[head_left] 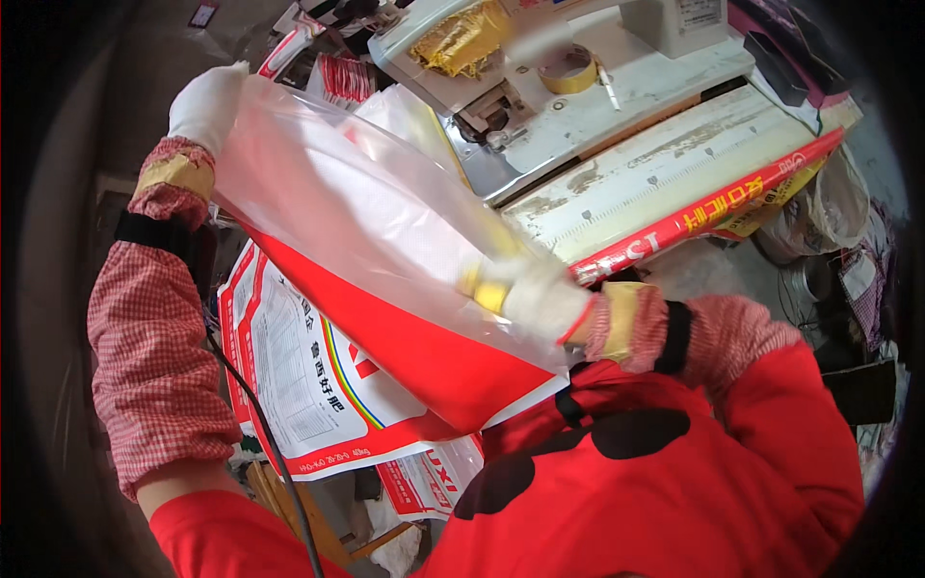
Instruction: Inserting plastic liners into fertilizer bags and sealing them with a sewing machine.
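My left hand (205, 104), in a white glove, grips the upper left corner of a large bag (356, 250), raised high at the left. The bag has a clear plastic liner on top and a red and white woven outer layer below. At the bag's right edge, close to my chest, my right hand (525, 289), also gloved in white, pinches the plastic. The bag hangs stretched and tilted between the two hands. Both forearms wear red checked sleeve covers.
A worn white worktable (665, 164) with a sewing machine (501, 58) and a tape roll (568, 72) stands at the upper right. More printed red and white bags (308, 385) lie stacked below the held one. Clutter and a plastic bag (819, 207) fill the right side.
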`<state>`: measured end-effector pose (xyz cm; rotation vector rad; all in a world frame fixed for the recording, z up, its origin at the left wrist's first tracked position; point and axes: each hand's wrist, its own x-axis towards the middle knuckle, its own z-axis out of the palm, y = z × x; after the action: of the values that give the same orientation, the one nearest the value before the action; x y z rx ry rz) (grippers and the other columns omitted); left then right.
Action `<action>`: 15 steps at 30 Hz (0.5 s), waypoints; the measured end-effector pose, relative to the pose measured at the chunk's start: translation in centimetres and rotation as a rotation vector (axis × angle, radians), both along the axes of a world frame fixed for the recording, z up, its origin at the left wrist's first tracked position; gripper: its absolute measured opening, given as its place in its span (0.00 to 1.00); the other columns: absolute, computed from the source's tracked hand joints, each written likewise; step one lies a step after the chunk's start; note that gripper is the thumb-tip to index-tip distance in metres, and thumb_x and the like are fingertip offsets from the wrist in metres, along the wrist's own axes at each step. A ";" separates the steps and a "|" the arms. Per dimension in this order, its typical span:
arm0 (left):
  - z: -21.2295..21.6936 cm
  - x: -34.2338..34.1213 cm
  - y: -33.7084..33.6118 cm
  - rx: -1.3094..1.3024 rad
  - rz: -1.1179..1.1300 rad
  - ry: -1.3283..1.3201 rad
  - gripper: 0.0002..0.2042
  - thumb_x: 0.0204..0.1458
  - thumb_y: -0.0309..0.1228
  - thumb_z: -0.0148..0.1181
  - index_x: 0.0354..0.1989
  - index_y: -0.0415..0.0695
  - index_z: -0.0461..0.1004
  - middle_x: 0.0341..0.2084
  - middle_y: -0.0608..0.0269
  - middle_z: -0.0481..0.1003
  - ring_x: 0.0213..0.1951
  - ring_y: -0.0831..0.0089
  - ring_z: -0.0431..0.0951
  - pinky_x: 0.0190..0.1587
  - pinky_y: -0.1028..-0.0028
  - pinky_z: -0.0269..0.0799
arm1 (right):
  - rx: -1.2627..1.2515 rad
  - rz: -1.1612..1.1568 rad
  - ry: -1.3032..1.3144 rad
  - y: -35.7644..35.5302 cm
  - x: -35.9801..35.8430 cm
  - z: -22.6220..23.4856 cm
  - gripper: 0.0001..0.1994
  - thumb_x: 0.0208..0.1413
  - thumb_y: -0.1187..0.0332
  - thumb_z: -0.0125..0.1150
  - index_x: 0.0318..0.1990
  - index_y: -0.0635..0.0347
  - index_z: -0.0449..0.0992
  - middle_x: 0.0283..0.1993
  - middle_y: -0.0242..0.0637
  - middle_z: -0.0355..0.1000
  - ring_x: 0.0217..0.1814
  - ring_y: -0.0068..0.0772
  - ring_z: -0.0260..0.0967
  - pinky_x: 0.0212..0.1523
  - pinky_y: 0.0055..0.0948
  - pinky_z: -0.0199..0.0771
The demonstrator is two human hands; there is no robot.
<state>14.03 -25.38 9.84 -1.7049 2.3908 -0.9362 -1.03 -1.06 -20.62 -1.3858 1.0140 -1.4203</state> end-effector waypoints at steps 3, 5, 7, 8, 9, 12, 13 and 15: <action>-1.6 -1.7 1.1 0.010 0.054 -0.081 0.19 0.55 0.42 0.37 0.37 0.42 0.73 0.30 0.52 0.74 0.38 0.56 0.74 0.41 0.63 0.66 | 0.179 -0.231 0.140 -0.8 -1.8 3.2 0.22 0.44 0.68 0.57 0.50 0.58 0.65 0.40 0.43 0.69 0.42 0.40 0.67 0.42 0.31 0.67; -2.2 -2.5 2.0 -0.013 -0.017 -0.264 0.16 0.55 0.38 0.38 0.38 0.42 0.71 0.32 0.52 0.74 0.39 0.56 0.73 0.40 0.63 0.67 | 0.312 -0.436 0.327 -0.5 -1.9 4.2 0.18 0.44 0.73 0.58 0.46 0.60 0.68 0.37 0.43 0.70 0.41 0.40 0.68 0.43 0.31 0.68; -2.7 -3.0 2.7 -0.044 -0.078 -0.447 0.13 0.55 0.34 0.38 0.39 0.42 0.70 0.34 0.53 0.73 0.39 0.55 0.72 0.40 0.64 0.68 | 0.053 -0.266 0.253 0.0 -1.7 4.5 0.17 0.46 0.74 0.56 0.46 0.62 0.67 0.29 0.41 0.70 0.34 0.34 0.70 0.37 0.28 0.70; -2.9 -3.0 2.9 -0.054 -0.095 -0.452 0.13 0.55 0.34 0.38 0.39 0.42 0.69 0.34 0.53 0.73 0.40 0.55 0.73 0.40 0.64 0.68 | 0.054 -0.260 0.250 0.6 -1.5 5.0 0.17 0.46 0.74 0.56 0.46 0.62 0.67 0.29 0.41 0.70 0.34 0.34 0.70 0.37 0.28 0.70; -3.0 -2.9 3.1 -0.064 -0.112 -0.457 0.13 0.55 0.34 0.38 0.39 0.42 0.69 0.34 0.53 0.73 0.40 0.56 0.73 0.40 0.64 0.68 | 0.012 -0.179 0.120 1.7 -1.1 5.7 0.16 0.47 0.72 0.56 0.46 0.62 0.68 0.28 0.41 0.70 0.31 0.32 0.70 0.33 0.26 0.71; -2.8 -2.1 2.7 -0.080 -0.175 -0.531 0.14 0.56 0.35 0.37 0.38 0.41 0.69 0.33 0.53 0.74 0.38 0.56 0.73 0.40 0.63 0.67 | 0.039 -0.049 -0.003 1.4 1.4 3.5 0.13 0.49 0.67 0.55 0.42 0.62 0.70 0.27 0.40 0.71 0.24 0.26 0.69 0.24 0.22 0.69; -3.3 -2.8 2.8 -0.073 -0.186 -0.529 0.14 0.56 0.35 0.37 0.38 0.41 0.69 0.33 0.53 0.74 0.38 0.56 0.73 0.40 0.63 0.67 | 0.325 0.109 0.073 0.2 1.5 2.1 0.12 0.50 0.65 0.55 0.39 0.61 0.72 0.28 0.38 0.71 0.25 0.25 0.69 0.24 0.24 0.69; -3.7 -3.9 3.3 0.021 -0.102 -0.455 0.13 0.54 0.35 0.40 0.38 0.42 0.70 0.33 0.53 0.74 0.35 0.57 0.75 0.37 0.63 0.68 | 0.612 0.275 0.145 -0.9 0.9 1.5 0.11 0.50 0.63 0.55 0.37 0.61 0.73 0.28 0.37 0.71 0.25 0.24 0.70 0.25 0.25 0.68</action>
<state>10.16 -22.05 6.15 -1.2057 2.1836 -1.1595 -0.15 -2.01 -19.11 -1.1193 1.1726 -0.7259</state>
